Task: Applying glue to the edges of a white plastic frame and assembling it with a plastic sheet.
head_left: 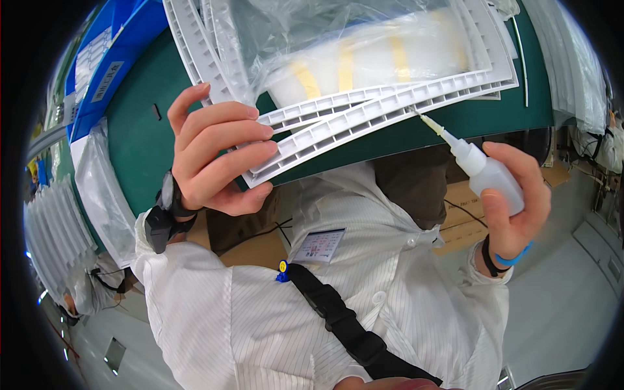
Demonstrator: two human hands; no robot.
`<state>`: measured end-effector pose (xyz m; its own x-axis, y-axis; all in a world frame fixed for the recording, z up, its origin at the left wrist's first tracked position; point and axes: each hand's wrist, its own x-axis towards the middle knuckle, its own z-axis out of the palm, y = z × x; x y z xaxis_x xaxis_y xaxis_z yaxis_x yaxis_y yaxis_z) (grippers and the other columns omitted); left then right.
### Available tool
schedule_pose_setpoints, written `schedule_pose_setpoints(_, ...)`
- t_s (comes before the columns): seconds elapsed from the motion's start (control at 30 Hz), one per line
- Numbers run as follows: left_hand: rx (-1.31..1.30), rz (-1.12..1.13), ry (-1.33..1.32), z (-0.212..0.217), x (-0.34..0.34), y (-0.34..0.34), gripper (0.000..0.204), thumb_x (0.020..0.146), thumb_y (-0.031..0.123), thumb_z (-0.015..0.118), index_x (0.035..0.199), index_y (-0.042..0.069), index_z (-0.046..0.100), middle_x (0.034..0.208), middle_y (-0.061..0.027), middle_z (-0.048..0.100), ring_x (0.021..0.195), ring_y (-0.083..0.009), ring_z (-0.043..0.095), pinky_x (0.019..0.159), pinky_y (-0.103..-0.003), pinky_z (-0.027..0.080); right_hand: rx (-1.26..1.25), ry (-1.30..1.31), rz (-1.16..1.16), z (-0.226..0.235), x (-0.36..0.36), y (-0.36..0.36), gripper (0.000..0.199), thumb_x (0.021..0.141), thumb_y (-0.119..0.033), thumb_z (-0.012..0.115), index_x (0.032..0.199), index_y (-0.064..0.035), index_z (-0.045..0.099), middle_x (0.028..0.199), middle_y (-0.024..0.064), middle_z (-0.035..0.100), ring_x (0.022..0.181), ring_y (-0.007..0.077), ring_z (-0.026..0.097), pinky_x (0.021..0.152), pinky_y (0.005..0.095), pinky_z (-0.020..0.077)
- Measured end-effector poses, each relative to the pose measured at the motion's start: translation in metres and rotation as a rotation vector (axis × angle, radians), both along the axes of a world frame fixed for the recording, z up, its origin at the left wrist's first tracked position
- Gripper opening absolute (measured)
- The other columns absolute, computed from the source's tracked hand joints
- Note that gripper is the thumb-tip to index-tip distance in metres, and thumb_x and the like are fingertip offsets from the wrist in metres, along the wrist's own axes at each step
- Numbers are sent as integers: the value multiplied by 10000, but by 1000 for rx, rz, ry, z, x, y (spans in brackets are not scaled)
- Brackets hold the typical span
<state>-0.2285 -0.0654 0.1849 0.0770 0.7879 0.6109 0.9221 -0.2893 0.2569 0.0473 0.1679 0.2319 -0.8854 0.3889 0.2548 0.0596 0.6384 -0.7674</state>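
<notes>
My left hand (218, 153) is closed on the near left corner of a white ribbed plastic frame (390, 106), fingers over its top and thumb below. In my right hand (520, 188) is a squeeze bottle (489, 174), translucent white with a narrow tapered nozzle. The nozzle points up and left, its tip at the near ribbed edge of the frame; whether it touches cannot be made out. Another white ribbed bar (318, 110) lies just behind that edge. Beyond it, clear plastic film (286, 49) covers white padding (374, 65) with yellow strips.
The frame rests over a green table (140, 162) whose near edge runs in front of me. A blue bin (123, 39) stands at the far left, with a small black piece (156, 112) near it. Plastic-wrapped white panels (58, 221) are stacked at left; cardboard boxes (461, 214) lie under the table.
</notes>
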Motion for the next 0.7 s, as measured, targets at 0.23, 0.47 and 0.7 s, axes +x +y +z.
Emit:
schedule_pose_setpoints(0.23,-79,71,3,7,16,7,375,740,405,668,943,91,697,925,-59,668,903,-237,624,1019,-490,274,-400,41,-165,-42,16,-8,401,801,-63,637,1179,34,545,964,117,638,865,152,600,767,252,462)
schedule_pose_setpoints(0.47,-135,199,-31,15,41,-13,324,652,172,712,964,81,713,939,-29,672,922,-205,619,1044,-498,247,-498,202,-434,-38,30,42,319,928,-71,513,1227,29,461,1075,161,641,1009,183,598,905,301,442)
schedule_pose_setpoints(0.7,-68,343,-254,28,39,-46,308,732,133,587,1005,28,685,1189,-162,567,1148,-324,504,1056,-486,249,-371,227,-496,-40,25,111,330,946,-134,519,1229,27,465,1079,168,650,1004,184,605,945,313,410)
